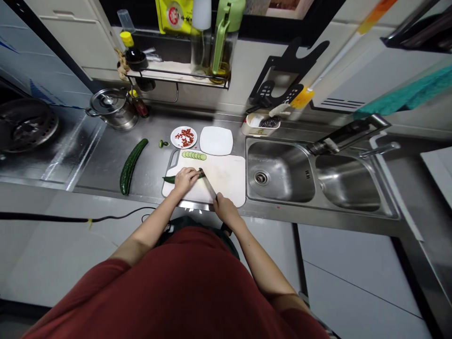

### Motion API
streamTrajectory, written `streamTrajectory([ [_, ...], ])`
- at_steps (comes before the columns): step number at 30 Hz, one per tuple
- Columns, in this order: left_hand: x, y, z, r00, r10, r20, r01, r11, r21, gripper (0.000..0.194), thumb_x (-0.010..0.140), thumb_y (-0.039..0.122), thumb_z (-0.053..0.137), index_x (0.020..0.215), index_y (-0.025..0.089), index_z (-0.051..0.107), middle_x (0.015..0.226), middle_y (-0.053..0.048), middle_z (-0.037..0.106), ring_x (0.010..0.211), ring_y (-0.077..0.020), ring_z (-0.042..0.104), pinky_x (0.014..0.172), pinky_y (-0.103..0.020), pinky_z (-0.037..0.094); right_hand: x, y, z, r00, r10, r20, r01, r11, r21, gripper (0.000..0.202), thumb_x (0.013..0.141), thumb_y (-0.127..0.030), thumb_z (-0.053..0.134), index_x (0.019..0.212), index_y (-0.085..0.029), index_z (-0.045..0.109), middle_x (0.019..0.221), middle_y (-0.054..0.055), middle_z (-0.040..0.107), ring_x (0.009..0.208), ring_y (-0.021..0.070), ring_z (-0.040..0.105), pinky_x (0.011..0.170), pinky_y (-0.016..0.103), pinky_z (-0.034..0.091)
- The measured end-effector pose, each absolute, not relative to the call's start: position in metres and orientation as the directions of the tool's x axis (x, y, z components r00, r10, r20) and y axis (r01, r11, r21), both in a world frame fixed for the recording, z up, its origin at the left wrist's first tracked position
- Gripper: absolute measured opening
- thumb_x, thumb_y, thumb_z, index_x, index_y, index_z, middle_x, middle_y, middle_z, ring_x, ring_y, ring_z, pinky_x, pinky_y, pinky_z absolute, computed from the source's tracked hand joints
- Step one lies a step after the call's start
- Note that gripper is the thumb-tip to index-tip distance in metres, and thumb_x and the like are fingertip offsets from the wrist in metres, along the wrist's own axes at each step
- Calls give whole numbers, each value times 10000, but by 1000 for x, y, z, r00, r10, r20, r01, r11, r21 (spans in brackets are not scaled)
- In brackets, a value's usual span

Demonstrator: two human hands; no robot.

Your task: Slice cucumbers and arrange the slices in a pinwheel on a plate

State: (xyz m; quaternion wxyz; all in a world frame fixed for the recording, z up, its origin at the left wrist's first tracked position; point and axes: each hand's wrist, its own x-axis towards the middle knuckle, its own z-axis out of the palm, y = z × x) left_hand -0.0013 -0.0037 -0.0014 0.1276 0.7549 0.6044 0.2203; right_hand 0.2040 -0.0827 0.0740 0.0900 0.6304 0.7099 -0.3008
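My left hand (187, 180) is closed over a cucumber (170, 179) lying on the white cutting board (226, 176); its narrow end sticks out to the left. In my right hand (226, 209) is the handle of a kitchen knife (208, 185). The blade points up and to the left, its tip at the cucumber's right end beside my left fingers. Whether the edge is inside the cucumber I cannot tell. A row of cucumber slices (194, 155) lies along the board's upper left edge. A whole cucumber (133, 165) rests on the counter to the left.
Behind the board stand a plate of chopped red pieces (184, 137) and a bare white plate (216, 140). Small cucumber ends (163, 143) lie to their left. A lidded steel pot (113, 108) stands back left. To the right is a double sink (282, 172). A bottle shelf (176, 74) hangs above.
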Motion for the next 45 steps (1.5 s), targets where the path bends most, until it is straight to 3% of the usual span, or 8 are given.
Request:
streamTrajectory([
  [45,-1,-3,-1,184,959,216,853,-265,451,286,923,398,474,1026,293,719,1036,-23,678,967,-196,554,790,-327,438,190,-64,61,-193,834,-517,951,29,-308,241,978,-295,335,1127,-160,467,1043,138,662,945,252,631,737,299,413],
])
